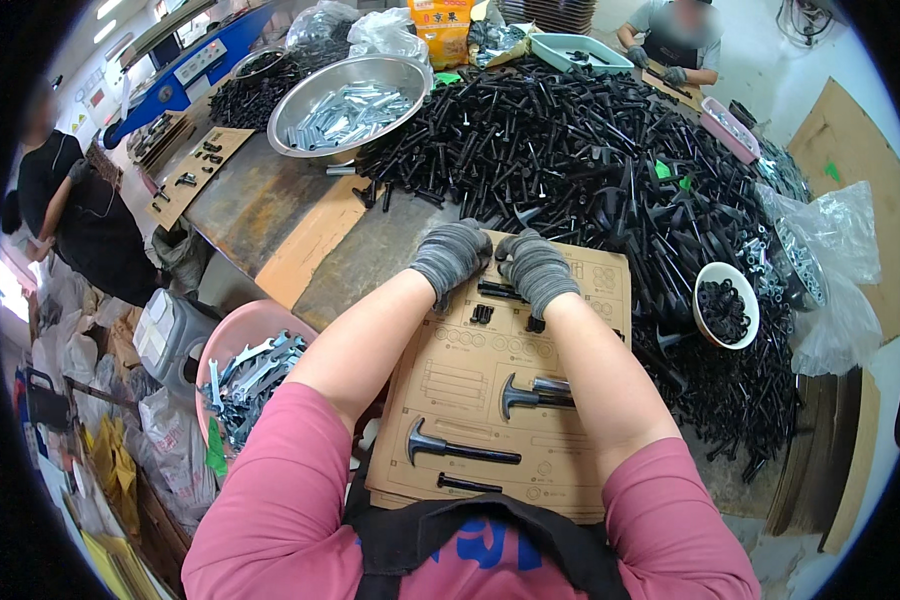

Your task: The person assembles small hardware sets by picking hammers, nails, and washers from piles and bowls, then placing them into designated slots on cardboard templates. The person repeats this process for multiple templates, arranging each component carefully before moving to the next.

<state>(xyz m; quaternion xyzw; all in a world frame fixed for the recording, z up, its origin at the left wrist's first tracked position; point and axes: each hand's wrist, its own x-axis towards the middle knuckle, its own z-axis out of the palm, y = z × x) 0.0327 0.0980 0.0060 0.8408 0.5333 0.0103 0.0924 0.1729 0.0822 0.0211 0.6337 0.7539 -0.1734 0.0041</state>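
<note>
Both my hands wear grey gloves and meet at the far edge of a brown cardboard sheet (450,345) printed with part outlines. My left hand (450,262) is closed near its upper left corner, beside the pile of black bolts (530,140). Close by on the right, my right hand (538,270) curls above the sheet. What the fingers of each hand hold is hidden. Below them lie black bolts (500,291) and several short black pieces (482,314). Nearer me are a hammer-shaped part (460,447), a second one (535,398) partly behind my right forearm, and a black bolt (468,484).
A steel basin (315,150) of silver tubes stands at the far left. A pink tub (210,350) holds wrenches by my left arm. A white bowl (753,300) of black rings sits in the pile at right. Two people (80,210) work nearby, one left, one far right.
</note>
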